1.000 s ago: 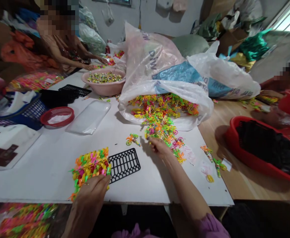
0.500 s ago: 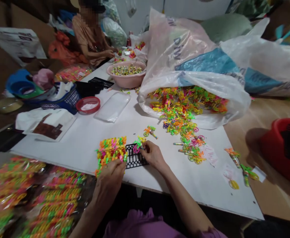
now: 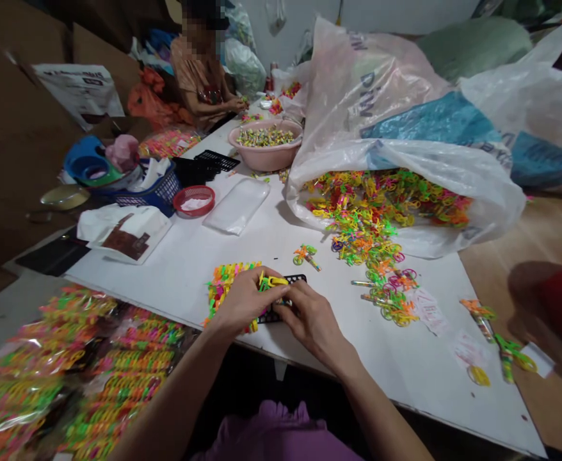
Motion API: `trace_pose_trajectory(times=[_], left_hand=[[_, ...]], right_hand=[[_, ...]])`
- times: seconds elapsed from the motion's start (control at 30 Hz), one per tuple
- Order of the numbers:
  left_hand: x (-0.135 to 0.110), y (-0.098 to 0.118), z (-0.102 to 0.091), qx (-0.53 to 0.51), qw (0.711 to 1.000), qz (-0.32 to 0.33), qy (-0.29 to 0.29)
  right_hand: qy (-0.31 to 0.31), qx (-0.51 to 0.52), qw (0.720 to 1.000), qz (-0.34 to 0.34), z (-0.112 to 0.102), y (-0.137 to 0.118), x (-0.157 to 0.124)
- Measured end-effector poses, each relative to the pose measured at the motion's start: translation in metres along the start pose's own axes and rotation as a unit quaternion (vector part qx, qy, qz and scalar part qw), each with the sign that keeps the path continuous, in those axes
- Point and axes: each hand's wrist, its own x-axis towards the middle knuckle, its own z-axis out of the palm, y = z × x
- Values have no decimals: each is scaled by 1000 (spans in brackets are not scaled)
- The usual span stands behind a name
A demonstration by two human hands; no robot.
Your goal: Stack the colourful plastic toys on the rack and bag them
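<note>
My left hand (image 3: 245, 301) lies over a block of bright plastic pieces (image 3: 228, 288) fixed on a black plastic grid (image 3: 294, 279), gripping the block's near edge. My right hand (image 3: 314, 323) meets it above the grid, and its fingers press on a yellow plastic piece (image 3: 272, 281). The hands hide most of the grid. Beyond them lies a small cluster of loose coloured pieces (image 3: 306, 256). Further right, a heap of neon plastic rings (image 3: 372, 221) spills from the mouth of a white plastic sack (image 3: 362, 109) across the white table (image 3: 166, 256).
A co-worker (image 3: 201, 83) sits across the table beside a pink basin (image 3: 265, 163) of small pieces. A clear plastic tray (image 3: 237, 206), a red sieve basket (image 3: 193, 200) and black grids (image 3: 216, 160) lie there. Packed coloured pieces (image 3: 84, 371) lie at front left.
My hands have come together over the grid. The block has shifted right, and the view has swung a little, moving the sack and table rightward in the picture.
</note>
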Motion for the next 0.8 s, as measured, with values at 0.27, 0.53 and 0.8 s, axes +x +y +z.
trace_pose_trajectory(times=[0.27, 0.53, 0.8], left_hand=[[-8, -2, 12, -60, 996, 67, -9], [1, -3, -34, 109, 979, 125, 122], [13, -47, -13, 301, 926, 227, -14]], right_hand=[[-44, 82, 992, 89, -7, 1, 1], [56, 165, 978, 116, 2, 16, 20], [5, 115, 979, 171, 71, 55, 47]])
